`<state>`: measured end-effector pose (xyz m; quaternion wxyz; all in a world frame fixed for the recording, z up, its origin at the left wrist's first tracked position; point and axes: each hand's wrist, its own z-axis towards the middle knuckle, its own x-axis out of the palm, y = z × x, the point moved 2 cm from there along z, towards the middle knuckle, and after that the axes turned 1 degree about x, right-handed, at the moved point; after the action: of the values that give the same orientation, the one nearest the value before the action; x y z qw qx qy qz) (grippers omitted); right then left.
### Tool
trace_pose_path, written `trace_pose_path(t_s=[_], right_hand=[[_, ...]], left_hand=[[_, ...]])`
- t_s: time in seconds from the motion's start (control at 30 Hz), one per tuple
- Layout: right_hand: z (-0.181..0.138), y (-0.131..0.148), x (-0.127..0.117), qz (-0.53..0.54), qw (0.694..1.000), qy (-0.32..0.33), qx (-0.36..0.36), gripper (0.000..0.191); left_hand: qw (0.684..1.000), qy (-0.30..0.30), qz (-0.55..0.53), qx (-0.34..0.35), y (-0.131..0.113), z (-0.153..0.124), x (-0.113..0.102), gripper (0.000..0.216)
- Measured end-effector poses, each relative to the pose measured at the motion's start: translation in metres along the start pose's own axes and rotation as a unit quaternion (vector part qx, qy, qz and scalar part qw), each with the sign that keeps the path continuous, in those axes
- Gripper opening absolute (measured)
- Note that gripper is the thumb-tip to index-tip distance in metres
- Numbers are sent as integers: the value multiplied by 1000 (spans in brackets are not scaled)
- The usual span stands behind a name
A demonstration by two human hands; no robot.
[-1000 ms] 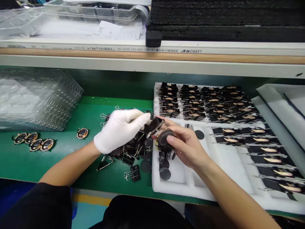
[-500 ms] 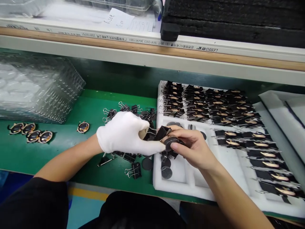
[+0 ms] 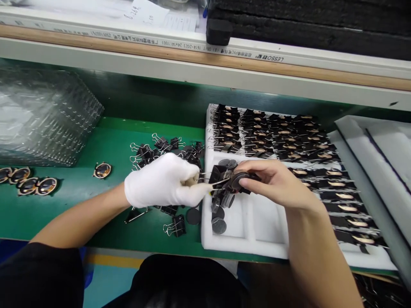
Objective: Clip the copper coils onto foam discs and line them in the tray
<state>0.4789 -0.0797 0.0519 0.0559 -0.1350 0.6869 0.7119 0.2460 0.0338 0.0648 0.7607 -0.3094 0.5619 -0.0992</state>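
Note:
My left hand (image 3: 167,179), in a white glove, is closed on the wire handles of a black binder clip (image 3: 215,174). Bare, my right hand (image 3: 278,184) pinches a dark round disc (image 3: 239,179) between thumb and fingers, right beside that clip. Whatever lies behind the disc is mostly hidden by my fingers. Beneath both hands, loose grey discs (image 3: 219,225) lie in the near left corner of a white foam tray (image 3: 266,244). A pile of loose binder clips (image 3: 144,152) spreads on the green table around my left hand.
Rows of clipped pieces with gold-coloured parts (image 3: 258,133) fill the tray's back and right side. Round tinted lenses in gold frames (image 3: 28,185) lie at left, before stacked clear plastic trays (image 3: 48,124). A shelf edge (image 3: 180,70) crosses behind; grey-white foam sheets (image 3: 385,149) lean at right.
My left hand now draws on the clip's wire handles, where its fingers were spread around the clip before. My right hand has turned with the disc. The whole view has shifted slightly.

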Motion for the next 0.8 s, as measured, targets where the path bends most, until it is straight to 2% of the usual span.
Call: trace_pose_path(t_s=[0.17, 0.37, 0.5, 0.63, 0.7, 0.8], right_hand=[[-2, -5, -2, -61, 996, 65, -25, 11], [-4, 0, 2, -76, 994, 67, -37, 11], [-3, 2, 3, -76, 995, 61, -32, 9], [-5, 3, 4, -112, 992, 9, -53, 7], [-7, 3, 7, -148, 983, -57, -97, 9], [-12, 1, 16, -232, 947, -141, -169, 23]], left_hand=[[998, 59, 7, 15, -4, -2, 17, 51], [997, 72, 8, 24, -5, -3, 21, 52], [996, 89, 3, -13, -8, -2, 20, 53], [992, 102, -14, -69, -10, -1, 13, 43], [986, 90, -95, -105, -10, -1, 10, 45], [937, 113, -273, -187, -8, -1, 11, 61]])
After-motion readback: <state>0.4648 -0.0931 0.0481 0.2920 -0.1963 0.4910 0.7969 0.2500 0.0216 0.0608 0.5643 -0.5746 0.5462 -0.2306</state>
